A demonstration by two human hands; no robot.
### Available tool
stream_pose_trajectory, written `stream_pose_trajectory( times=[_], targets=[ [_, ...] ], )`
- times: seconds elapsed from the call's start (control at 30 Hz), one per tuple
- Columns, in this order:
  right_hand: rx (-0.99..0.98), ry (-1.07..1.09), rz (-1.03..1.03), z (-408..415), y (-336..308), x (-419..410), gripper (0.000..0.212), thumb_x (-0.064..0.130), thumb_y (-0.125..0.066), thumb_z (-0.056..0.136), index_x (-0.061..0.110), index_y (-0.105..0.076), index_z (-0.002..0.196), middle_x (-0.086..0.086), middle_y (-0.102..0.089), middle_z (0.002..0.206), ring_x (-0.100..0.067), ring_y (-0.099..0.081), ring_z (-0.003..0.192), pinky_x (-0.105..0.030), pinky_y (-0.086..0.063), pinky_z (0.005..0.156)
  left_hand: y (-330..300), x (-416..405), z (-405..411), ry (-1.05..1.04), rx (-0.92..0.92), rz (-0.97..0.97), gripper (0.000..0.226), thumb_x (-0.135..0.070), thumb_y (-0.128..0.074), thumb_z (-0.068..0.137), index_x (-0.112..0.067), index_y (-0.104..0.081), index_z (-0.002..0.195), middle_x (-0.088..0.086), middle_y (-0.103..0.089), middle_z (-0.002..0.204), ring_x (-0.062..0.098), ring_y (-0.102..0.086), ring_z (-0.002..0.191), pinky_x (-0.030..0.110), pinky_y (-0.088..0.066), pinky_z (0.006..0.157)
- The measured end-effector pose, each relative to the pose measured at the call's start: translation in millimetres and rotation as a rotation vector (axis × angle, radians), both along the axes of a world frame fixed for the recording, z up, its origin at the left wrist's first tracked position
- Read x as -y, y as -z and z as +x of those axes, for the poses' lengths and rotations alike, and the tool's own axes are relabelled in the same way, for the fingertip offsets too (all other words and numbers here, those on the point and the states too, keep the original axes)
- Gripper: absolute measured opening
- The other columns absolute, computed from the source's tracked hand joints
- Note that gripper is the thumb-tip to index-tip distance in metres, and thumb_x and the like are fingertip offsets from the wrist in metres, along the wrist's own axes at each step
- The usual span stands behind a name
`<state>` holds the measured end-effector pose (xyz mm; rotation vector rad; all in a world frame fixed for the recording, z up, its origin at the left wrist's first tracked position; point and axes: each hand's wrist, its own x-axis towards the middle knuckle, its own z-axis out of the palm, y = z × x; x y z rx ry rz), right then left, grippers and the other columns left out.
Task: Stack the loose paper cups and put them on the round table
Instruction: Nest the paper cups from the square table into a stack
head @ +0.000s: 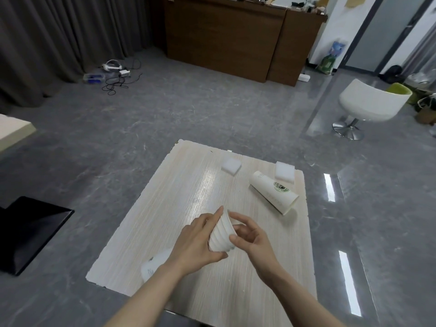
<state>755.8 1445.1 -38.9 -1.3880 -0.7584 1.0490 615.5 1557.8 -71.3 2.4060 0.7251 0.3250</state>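
**Cups part-nested in hand; two loose, table not in view**

A nested stack of ribbed white paper cups (221, 234) is held above the wooden board (188, 185). It is wrapped by the left hand (195, 244), fingers curled along the side w/ the index laid straight up toward the rim and the thumb tucked under the base end. The stack's other side is pinched lightly by the right hand (250, 237), fingertips and thumb bent round it, not pressed flat. Several rims can be made out as ridges, so some nesting is judged done; exact count can't be told.

Still left, approx.: a printed cup (273, 193) w/ a green logo is lying on its side near the board's right edge, mouth toward the viewer; another pale cup (154, 265) is lying partly hidden under the left forearm. Both are to be added, then the stack carried off. No round table can be identified here.

Materials: thin, smooth paper, tapered shape, easily crushed if squeezed. Board is pale woodgrain, glossy, rough-edged, laid on grey marbled floor. Two white foam blocks (231, 165) sit at its far side, soft-looking, squarish.
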Motion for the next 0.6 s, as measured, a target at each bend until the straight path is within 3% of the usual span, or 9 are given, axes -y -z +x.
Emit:
stream_pose_trajectory(
  times=[0.27,0.4,0.53,0.6],
  targets=[
    [-0.001,0.007,-0.030,2.1,2.7,-5.3,0.047,-0.004,-0.061,0.087,0.019,-0.055,0.128,-0.010,-0.073,0.101,-0.021,-0.068,0.100,-0.026,-0.053,0.084,0.8,-2.0,11.0,0.005,-0.041,0.031,0.116,-0.068,-0.061,0.067,-0.044,0.021,0.146,-0.013,-0.028,0.141,0.004,-0.036,0.122,0.025,-0.038,0.090],
    [0.016,0.034,-0.018,17.6,1.1,-5.0,0.043,0.001,-0.064,0.087,0.021,-0.058,0.125,-0.006,-0.072,0.105,-0.018,-0.067,0.101,-0.023,-0.052,0.080,0.2,-3.7,22.9,0.044,-0.060,0.081,0.109,-0.063,-0.061,0.071,-0.052,0.022,0.139,-0.013,-0.034,0.135,0.004,-0.040,0.114,0.025,-0.040,0.084],
    [0.144,0.333,-0.080,67.7,12.2,-6.3,0.047,0.006,-0.068,0.085,0.025,-0.058,0.126,0.010,-0.061,0.124,-0.007,-0.055,0.112,-0.024,-0.045,0.092,-0.1,-8.4,28.3,0.028,-0.053,0.072,0.108,-0.063,-0.064,0.070,-0.053,0.019,0.139,-0.013,-0.034,0.134,0.007,-0.041,0.115,0.026,-0.041,0.084],
    [0.170,0.471,-0.176,100.4,23.5,-7.4,0.051,0.000,-0.066,0.084,0.020,-0.055,0.130,0.005,-0.053,0.124,-0.008,-0.051,0.107,-0.026,-0.043,0.093,-1.8,-10.5,29.7,0.020,-0.034,0.060,0.108,-0.062,-0.065,0.070,-0.051,0.015,0.141,-0.012,-0.035,0.134,0.007,-0.042,0.114,0.026,-0.041,0.083]
  ],
)
